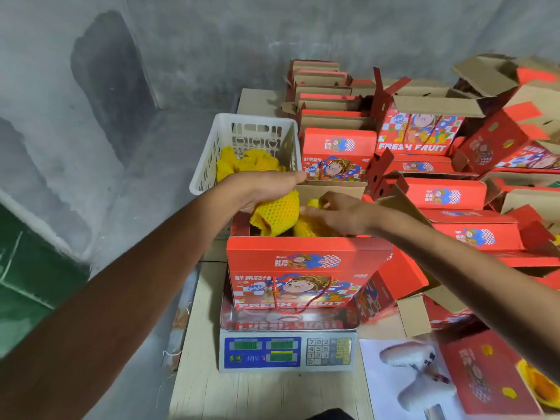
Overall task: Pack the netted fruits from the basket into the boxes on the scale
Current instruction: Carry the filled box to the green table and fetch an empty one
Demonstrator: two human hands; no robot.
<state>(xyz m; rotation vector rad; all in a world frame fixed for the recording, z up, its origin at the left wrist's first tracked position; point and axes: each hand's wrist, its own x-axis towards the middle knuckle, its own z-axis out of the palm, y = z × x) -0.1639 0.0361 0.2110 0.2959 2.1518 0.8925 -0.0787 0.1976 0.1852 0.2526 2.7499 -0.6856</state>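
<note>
An open red fruit box (303,268) stands on the digital scale (288,350). My left hand (260,189) grips a fruit in yellow foam netting (277,213) just above the box's left side. My right hand (339,212) reaches into the box opening and pinches another yellow netted fruit (312,204) with its fingertips. More netted fruit (306,227) lies inside the box. Behind the box stands a white plastic basket (212,159) holding several yellow netted fruits (251,162).
Many red fruit boxes (439,195), some open and some flat, are piled to the right and behind. The scale rests on a pale wooden table (206,374). A grey concrete wall and floor lie to the left.
</note>
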